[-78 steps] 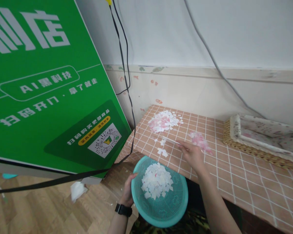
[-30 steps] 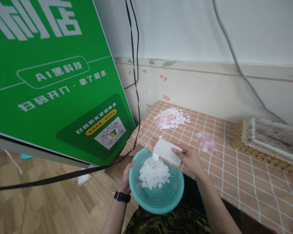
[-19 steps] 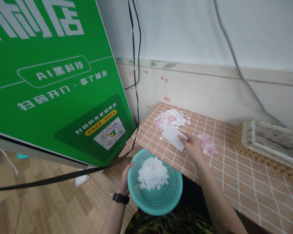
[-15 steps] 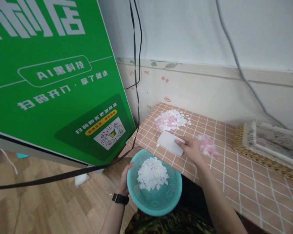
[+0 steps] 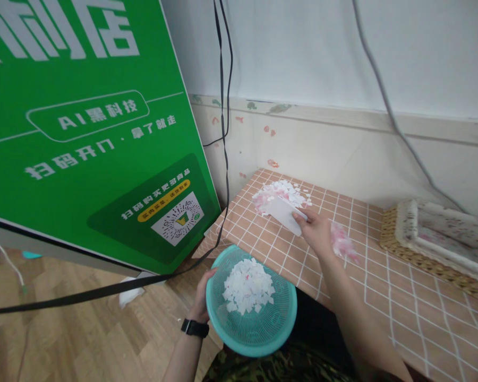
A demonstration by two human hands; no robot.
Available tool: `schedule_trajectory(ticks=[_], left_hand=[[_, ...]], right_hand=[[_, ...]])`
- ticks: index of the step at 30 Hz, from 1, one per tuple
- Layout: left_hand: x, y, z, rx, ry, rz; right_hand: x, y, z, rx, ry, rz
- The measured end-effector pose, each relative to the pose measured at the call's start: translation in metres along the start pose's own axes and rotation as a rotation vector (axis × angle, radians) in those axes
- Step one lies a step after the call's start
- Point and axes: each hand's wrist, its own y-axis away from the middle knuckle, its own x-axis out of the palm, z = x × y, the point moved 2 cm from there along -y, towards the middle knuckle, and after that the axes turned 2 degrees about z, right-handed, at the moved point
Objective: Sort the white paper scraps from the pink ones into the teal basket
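Observation:
My left hand (image 5: 202, 295) grips the left rim of a teal plastic strainer basket (image 5: 258, 347) at the table's front edge. Inside the basket lies a heap of white paper scraps (image 5: 248, 286). A flat white scraper card (image 5: 283, 214) with rounded corners is pinched in my right hand (image 5: 314, 228), tilted over the table. Its far edge is at the near side of a pile of white and pink paper scraps (image 5: 282, 191); whether it touches them I cannot tell. A second, pinker pile of scraps (image 5: 342, 243) lies to the right, partly hidden by my right hand.
The table (image 5: 382, 281) has a brown checked cover. A wicker basket (image 5: 394, 225) with a white lining stands at its right. A green sign panel (image 5: 103, 159) rises on the left, and a black strap (image 5: 175, 276) crosses in front of it.
My right hand has moved the white card away from me, toward the far scrap pile, and tilted it up more steeply. My left hand and the teal basket have stayed almost still.

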Motion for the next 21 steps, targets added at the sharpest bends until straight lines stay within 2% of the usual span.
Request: schedule_trajectory(ticks=[6, 9, 16, 21], left_hand=[[0.012, 0.008, -0.005, -0.036, 0.011, 0.047], [0.018, 0.012, -0.008, -0.043, 0.014, 0.039], [0.017, 0.012, -0.009, -0.019, 0.009, 0.034], [0.017, 0.012, -0.009, -0.025, 0.011, 0.035]], right_hand=[[0.022, -0.026, 0.022, -0.160, 0.222, 0.016], [0.025, -0.035, 0.027, -0.203, 0.277, 0.082], [0.022, -0.040, 0.031, -0.235, 0.269, 0.131], [0.024, -0.039, 0.035, -0.273, 0.174, 0.232]])
